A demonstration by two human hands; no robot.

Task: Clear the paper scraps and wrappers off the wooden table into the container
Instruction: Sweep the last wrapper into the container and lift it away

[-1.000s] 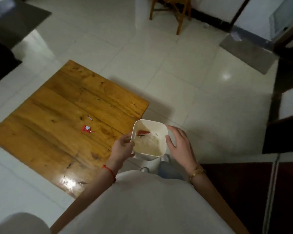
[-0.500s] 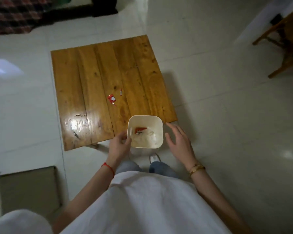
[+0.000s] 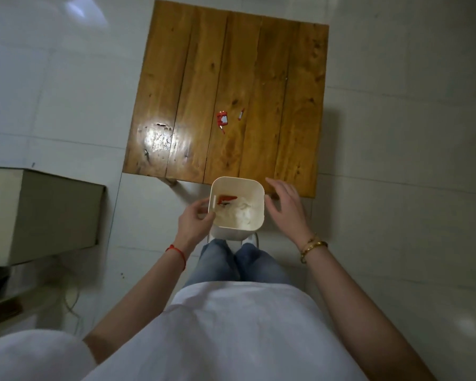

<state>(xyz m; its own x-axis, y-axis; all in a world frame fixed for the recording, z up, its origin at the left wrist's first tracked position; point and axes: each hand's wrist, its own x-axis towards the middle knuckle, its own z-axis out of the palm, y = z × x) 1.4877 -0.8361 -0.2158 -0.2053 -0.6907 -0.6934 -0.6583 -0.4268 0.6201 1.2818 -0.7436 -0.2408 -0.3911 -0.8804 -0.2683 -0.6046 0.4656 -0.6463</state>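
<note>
Gripping the white container [image 3: 254,215] by its left rim, my left hand [image 3: 195,221] holds it just below the near edge of the wooden table [image 3: 193,78], with white paper and a red wrapper already inside. My right hand [image 3: 285,206] hovers beside the right wall, fingers relaxed and holding nothing. Two red-and-white wrapper scraps [image 3: 222,118] lie near mid-table, close together.
</note>
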